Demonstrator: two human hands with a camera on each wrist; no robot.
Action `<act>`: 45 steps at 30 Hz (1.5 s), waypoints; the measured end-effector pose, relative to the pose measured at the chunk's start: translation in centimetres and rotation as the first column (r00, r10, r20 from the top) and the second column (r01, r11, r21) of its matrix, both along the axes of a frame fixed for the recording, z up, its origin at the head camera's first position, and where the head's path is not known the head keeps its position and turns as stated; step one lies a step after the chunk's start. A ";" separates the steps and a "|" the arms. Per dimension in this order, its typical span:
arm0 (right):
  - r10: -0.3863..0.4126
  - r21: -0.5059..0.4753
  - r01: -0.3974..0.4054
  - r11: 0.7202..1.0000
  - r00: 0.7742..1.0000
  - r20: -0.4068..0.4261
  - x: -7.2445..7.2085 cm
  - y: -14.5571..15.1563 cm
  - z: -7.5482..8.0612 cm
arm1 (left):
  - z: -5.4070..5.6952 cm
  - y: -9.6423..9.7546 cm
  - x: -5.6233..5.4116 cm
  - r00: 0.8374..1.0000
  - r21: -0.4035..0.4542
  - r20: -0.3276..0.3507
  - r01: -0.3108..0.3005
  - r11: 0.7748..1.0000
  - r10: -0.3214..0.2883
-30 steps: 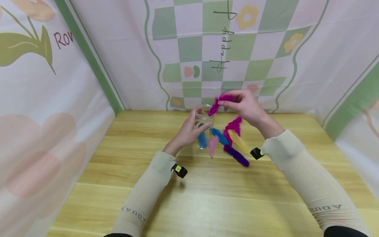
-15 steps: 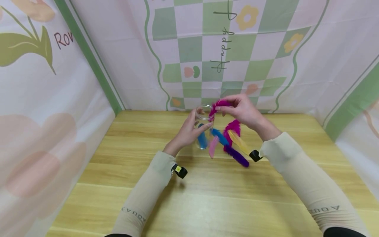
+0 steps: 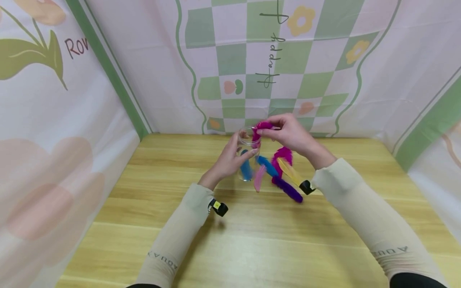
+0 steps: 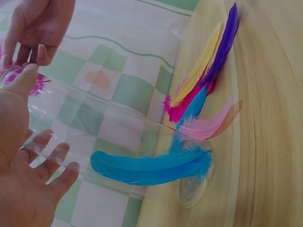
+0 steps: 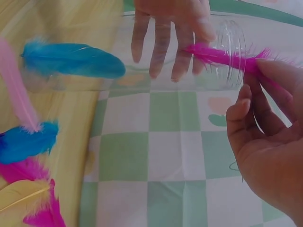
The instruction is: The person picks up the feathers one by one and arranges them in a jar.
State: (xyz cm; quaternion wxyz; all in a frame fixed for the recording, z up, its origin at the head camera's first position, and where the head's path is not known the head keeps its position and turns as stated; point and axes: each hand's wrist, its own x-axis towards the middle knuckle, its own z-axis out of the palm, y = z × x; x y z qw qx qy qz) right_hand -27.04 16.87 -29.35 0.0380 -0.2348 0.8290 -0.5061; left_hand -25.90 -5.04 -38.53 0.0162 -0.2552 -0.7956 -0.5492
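Pinched in grip of right hand (image 3: pixel 291 134): magenta feather (image 5: pixel 225 56), lowered deeper into clear jar (image 4: pixel 118 137), apparently partway inserted. Clasped in left hand (image 3: pixel 228 158): said jar, containing blue feather (image 4: pixel 147 169). On tabletop (image 3: pixel 259 240): loose feathers (image 3: pixel 288 189).

A small booth (image 3: pixel 158 92) of hanging cloth around a wood-grain counter (image 3: pixel 266 244), which stretches down to 6 o'clock. The back cloth (image 3: pixel 234 60) at 12 o'clock is printed with green checks, flowers and the word "Happy"; the left cloth (image 3: pixel 39 120) at 9 o'clock bears big flowers, the right cloth (image 3: pixel 437 148) at 3 o'clock a green band. Home or studio, I cannot tell.
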 end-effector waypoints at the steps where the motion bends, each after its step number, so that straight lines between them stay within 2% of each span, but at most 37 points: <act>1: 0.001 0.004 -0.001 1.000 1.000 -0.001 0.0 -0.2 0.1 | 0.0 0.0 0.0 1.000 0.003 -0.001 0.001 1.000 -0.001; 13: 0.013 0.057 -0.010 0.998 0.999 -0.050 -0.3 -1.2 -0.5 | -0.4 0.2 0.1 1.000 0.030 0.013 0.004 1.000 -0.005; 22: 0.016 0.062 -0.010 0.998 0.996 -0.087 -0.5 -1.2 -0.5 | 0.0 0.1 0.0 1.000 0.026 -0.013 0.009 1.000 -0.009; 29: 0.013 0.073 -0.006 0.997 0.996 -0.092 -0.4 -1.3 -0.3 | 0.1 0.1 0.1 1.000 -0.008 -0.006 -0.004 1.000 0.004; 45: 0.009 0.075 -0.003 0.997 0.996 -0.091 -0.4 -1.1 -0.2 | 0.1 -0.1 0.1 1.000 0.001 0.001 -0.009 1.000 0.009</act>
